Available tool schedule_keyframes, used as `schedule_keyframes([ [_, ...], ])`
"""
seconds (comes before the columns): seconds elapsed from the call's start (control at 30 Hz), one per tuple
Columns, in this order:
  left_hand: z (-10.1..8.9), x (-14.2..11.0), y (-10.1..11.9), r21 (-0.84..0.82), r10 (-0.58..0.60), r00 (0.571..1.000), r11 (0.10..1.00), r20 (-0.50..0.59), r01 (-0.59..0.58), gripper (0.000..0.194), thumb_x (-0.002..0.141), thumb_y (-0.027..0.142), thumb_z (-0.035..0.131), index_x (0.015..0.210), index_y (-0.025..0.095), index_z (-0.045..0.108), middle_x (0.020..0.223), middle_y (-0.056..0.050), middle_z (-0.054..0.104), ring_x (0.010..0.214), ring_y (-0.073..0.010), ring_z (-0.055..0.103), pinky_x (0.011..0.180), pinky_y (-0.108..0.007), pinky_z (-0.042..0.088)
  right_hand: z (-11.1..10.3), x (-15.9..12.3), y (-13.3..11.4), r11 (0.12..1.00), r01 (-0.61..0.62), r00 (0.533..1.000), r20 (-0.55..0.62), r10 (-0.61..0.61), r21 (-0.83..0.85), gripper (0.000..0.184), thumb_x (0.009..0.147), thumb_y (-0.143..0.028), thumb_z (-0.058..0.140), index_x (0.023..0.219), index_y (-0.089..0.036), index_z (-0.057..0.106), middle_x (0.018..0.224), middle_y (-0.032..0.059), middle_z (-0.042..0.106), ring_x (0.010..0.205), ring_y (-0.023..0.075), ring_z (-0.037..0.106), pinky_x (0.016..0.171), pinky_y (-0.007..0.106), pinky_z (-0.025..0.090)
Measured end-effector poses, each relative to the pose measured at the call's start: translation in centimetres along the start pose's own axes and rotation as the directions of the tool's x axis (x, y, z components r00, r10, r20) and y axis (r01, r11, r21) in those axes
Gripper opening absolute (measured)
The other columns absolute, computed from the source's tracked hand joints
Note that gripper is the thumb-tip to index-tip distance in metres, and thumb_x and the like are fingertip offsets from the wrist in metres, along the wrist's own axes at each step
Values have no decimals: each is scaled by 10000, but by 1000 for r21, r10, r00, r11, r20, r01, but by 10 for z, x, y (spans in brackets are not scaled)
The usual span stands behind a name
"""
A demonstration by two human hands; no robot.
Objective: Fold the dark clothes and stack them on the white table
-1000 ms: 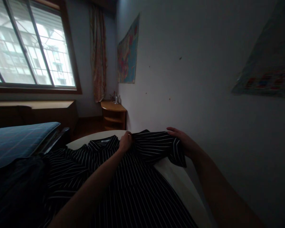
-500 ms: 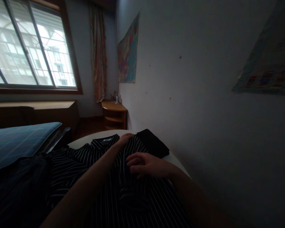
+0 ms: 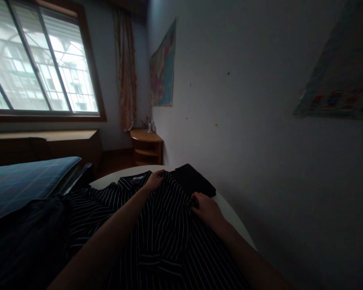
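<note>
A black shirt (image 3: 166,213) with thin white stripes lies spread over a round white table, its collar at the far side. One sleeve is folded in across the body, its cuff toward me. My left hand (image 3: 155,181) is closed on the cloth at the shoulder, just right of the collar. Lower and to the right, my right hand (image 3: 207,207) pinches the fabric at the outer edge of the folded sleeve. Beyond it a folded black garment (image 3: 193,180) rests on the table, close to the shirt's shoulder.
The white table (image 3: 234,219) curves along the wall on the right. To the left are a blue plaid mattress (image 3: 27,177) and a dark crumpled cloth (image 3: 27,233). A wooden corner shelf (image 3: 147,137) stands at the back, near a curtain (image 3: 125,72).
My right hand has moved right from above the sleeve and closed on its edge. The sleeve now lies flatter and wider. My left hand has shifted slightly left and nearer.
</note>
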State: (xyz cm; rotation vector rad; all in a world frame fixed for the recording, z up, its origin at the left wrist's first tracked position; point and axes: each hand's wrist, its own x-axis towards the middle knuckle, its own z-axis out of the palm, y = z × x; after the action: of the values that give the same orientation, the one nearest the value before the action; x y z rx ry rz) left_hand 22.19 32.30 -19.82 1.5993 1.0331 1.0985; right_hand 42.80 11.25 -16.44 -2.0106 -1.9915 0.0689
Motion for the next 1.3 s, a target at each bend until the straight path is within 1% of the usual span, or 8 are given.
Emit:
schedule_keyframes([
  [0.2,-4,6,9,64,91,994,994,-55,-88,493,724,34,541,1189,126,676,1095,-61,751,1060,-196,682,1025,-339,478,6,0,12,995,-65,988,-132,75,80,175,939,-196,464,1024,-215,616,1034,46,704,924,183,660,770,273,412],
  [0.43,11,17,7,142,145,989,979,0,-144,422,741,85,577,1143,131,696,1112,-77,746,1083,-219,676,1041,-375,465,9,0,18,982,-184,976,-111,188,44,254,941,-174,424,1109,-213,611,1034,67,713,900,209,673,723,297,419],
  [0.6,22,10,4,224,156,982,958,106,-177,668,696,75,609,1360,109,534,1262,-115,674,1194,-232,614,1088,-392,417,3,-5,-12,993,9,972,-232,-36,-119,376,876,-73,426,1186,-182,609,1213,119,639,1084,251,589,904,361,432],
  [0.77,17,-5,4,380,133,982,908,133,-175,861,745,158,628,1520,83,260,1471,-176,482,1387,-250,419,1158,-388,312,17,-18,-29,892,451,892,-23,-451,-24,396,976,-333,474,1358,-253,541,1453,69,509,1338,259,428,1120,447,304],
  [0.9,5,-31,7,553,99,986,818,135,-157,875,761,241,645,1514,55,239,1548,-226,341,1460,-302,271,1171,-425,265,28,-24,-28,923,385,905,183,-383,26,545,978,-538,419,1439,-255,480,1522,91,432,1416,318,336,1153,512,247],
  [1.03,-11,-77,10,708,63,993,697,96,-113,737,807,248,583,1479,86,327,1570,-232,287,1457,-335,272,1152,-460,273,25,-28,-46,952,304,931,197,-307,46,604,982,-582,352,1445,-216,480,1547,118,387,1447,347,266,1173,540,176],
  [1.17,-27,-126,14,810,12,1000,585,28,-29,604,872,276,488,1437,83,397,1542,-241,342,1409,-387,348,1112,-546,285,24,-37,-71,882,429,836,284,-469,194,685,952,-658,340,1523,-278,332,1617,87,235,1493,328,123,1188,573,41],
  [1.3,-61,-153,17,944,-18,1000,330,-22,27,555,932,362,425,1429,116,433,1539,-199,376,1419,-365,338,1117,-499,290,36,-49,-79,852,449,773,360,-522,270,818,876,-742,410,1546,-298,259,1633,92,162,1493,377,43,1165,633,32],
])
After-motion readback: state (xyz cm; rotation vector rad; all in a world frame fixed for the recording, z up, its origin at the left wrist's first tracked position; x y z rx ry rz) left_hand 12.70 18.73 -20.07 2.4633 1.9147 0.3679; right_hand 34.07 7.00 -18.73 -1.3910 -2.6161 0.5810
